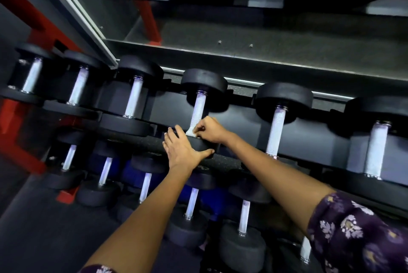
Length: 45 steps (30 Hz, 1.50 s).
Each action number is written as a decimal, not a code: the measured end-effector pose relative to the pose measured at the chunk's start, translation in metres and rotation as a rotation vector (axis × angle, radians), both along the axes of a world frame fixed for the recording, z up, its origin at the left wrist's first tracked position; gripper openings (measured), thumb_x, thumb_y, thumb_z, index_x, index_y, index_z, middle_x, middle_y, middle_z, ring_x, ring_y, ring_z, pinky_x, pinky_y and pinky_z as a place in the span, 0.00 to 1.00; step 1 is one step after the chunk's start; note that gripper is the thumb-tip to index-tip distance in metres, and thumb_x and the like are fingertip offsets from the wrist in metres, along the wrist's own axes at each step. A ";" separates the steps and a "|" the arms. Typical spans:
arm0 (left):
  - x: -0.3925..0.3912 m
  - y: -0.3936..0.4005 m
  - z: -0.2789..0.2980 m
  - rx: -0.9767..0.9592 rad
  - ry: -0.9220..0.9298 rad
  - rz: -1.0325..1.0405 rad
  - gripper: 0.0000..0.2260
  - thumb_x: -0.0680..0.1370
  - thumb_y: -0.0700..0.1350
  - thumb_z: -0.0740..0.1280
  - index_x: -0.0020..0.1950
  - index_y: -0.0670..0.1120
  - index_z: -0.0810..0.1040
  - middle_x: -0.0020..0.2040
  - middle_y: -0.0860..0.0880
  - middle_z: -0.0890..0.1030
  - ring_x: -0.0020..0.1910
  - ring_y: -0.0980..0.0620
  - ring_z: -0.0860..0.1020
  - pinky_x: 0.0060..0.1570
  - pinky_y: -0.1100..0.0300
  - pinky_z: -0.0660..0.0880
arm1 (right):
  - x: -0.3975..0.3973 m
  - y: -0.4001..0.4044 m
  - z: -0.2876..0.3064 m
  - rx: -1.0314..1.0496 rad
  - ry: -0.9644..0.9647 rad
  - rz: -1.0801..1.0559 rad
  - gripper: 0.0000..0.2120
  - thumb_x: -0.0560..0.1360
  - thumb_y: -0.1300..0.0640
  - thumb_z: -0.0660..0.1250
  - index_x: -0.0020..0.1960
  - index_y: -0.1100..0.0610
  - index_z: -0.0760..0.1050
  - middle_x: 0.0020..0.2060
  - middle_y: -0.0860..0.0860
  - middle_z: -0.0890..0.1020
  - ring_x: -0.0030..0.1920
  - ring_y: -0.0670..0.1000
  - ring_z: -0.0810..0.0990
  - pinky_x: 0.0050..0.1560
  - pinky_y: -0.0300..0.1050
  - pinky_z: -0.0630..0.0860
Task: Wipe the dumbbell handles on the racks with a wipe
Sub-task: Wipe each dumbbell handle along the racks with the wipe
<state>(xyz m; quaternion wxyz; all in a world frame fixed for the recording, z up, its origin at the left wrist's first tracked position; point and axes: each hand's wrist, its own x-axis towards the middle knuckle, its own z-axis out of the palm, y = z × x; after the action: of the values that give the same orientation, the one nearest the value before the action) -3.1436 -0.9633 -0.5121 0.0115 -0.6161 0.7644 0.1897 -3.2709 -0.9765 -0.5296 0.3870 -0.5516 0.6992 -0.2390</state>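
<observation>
wipe: small white wipe (pixel 191 132) pinched by right hand (pixel 210 129) round near end of knurled steel dumbbell handle (pixel 198 112) on upper rack | left hand (pixel 183 148) flat, fingers straight on black rubber head (pixel 202 145), likely steadying it

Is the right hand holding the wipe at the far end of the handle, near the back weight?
No, the right hand pinches the wipe at the near end of the handle, beside the front weight that the left hand rests on.

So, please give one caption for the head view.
Right hand wipes dumbbell handle with wipe; left hand steadies it.
</observation>
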 end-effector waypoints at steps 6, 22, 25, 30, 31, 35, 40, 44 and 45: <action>-0.001 0.000 -0.001 0.004 -0.001 0.013 0.60 0.60 0.68 0.76 0.77 0.39 0.49 0.77 0.37 0.53 0.76 0.39 0.52 0.75 0.46 0.51 | 0.006 -0.013 0.010 0.036 0.138 0.067 0.10 0.69 0.69 0.63 0.44 0.64 0.82 0.45 0.59 0.82 0.45 0.53 0.77 0.41 0.41 0.71; 0.000 0.001 -0.001 -0.015 0.037 0.014 0.59 0.61 0.67 0.76 0.77 0.39 0.49 0.76 0.38 0.54 0.76 0.39 0.53 0.75 0.45 0.51 | 0.000 0.003 -0.036 0.103 -0.096 -0.294 0.07 0.69 0.71 0.62 0.39 0.65 0.79 0.34 0.59 0.80 0.37 0.49 0.71 0.33 0.40 0.63; 0.001 0.000 -0.001 -0.022 0.040 0.014 0.58 0.61 0.67 0.76 0.77 0.39 0.50 0.76 0.38 0.55 0.76 0.39 0.53 0.74 0.45 0.51 | 0.000 -0.004 -0.034 0.232 -0.419 -0.384 0.13 0.71 0.72 0.60 0.35 0.57 0.71 0.30 0.51 0.73 0.33 0.46 0.68 0.31 0.38 0.64; -0.001 0.000 -0.001 -0.009 0.035 0.016 0.58 0.62 0.67 0.76 0.77 0.39 0.49 0.77 0.38 0.54 0.76 0.40 0.52 0.75 0.46 0.50 | -0.016 -0.002 -0.030 0.365 -0.893 -0.491 0.14 0.75 0.75 0.54 0.40 0.60 0.71 0.35 0.54 0.75 0.36 0.48 0.74 0.32 0.34 0.75; -0.001 -0.001 -0.001 -0.009 0.033 0.014 0.58 0.62 0.67 0.75 0.77 0.39 0.49 0.77 0.38 0.54 0.76 0.40 0.52 0.75 0.46 0.50 | -0.015 -0.005 -0.029 0.359 -0.970 -0.521 0.15 0.75 0.76 0.52 0.39 0.62 0.71 0.36 0.56 0.75 0.36 0.49 0.74 0.33 0.35 0.76; -0.001 -0.001 -0.003 -0.016 0.028 0.015 0.58 0.62 0.67 0.75 0.77 0.40 0.49 0.76 0.38 0.54 0.76 0.39 0.52 0.75 0.46 0.50 | -0.001 -0.015 -0.020 0.324 -1.009 -0.590 0.19 0.70 0.78 0.47 0.46 0.68 0.75 0.39 0.57 0.77 0.38 0.53 0.74 0.35 0.37 0.71; 0.000 -0.001 -0.002 -0.010 0.024 0.008 0.58 0.62 0.68 0.75 0.77 0.40 0.49 0.77 0.38 0.53 0.76 0.40 0.52 0.75 0.46 0.50 | -0.014 -0.018 -0.024 0.472 -0.915 -0.498 0.32 0.62 0.78 0.44 0.63 0.69 0.70 0.38 0.57 0.76 0.34 0.50 0.75 0.33 0.39 0.78; -0.001 -0.001 -0.002 -0.004 0.021 0.008 0.58 0.62 0.68 0.75 0.78 0.40 0.49 0.76 0.38 0.53 0.76 0.39 0.51 0.75 0.46 0.49 | -0.011 -0.019 -0.021 0.421 -1.062 -0.553 0.32 0.57 0.75 0.48 0.58 0.65 0.73 0.45 0.65 0.77 0.38 0.56 0.74 0.48 0.42 0.76; -0.001 0.000 -0.001 -0.003 0.018 0.008 0.58 0.62 0.68 0.75 0.78 0.40 0.49 0.76 0.38 0.53 0.76 0.39 0.52 0.75 0.46 0.49 | -0.010 -0.017 -0.021 0.426 -1.024 -0.511 0.30 0.57 0.74 0.50 0.56 0.64 0.74 0.45 0.65 0.80 0.40 0.57 0.76 0.45 0.38 0.73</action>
<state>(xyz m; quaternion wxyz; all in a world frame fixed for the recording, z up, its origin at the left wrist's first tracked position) -3.1444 -0.9636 -0.5133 0.0028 -0.6176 0.7622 0.1941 -3.2808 -0.9935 -0.5502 0.7061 -0.0920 0.5670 -0.4141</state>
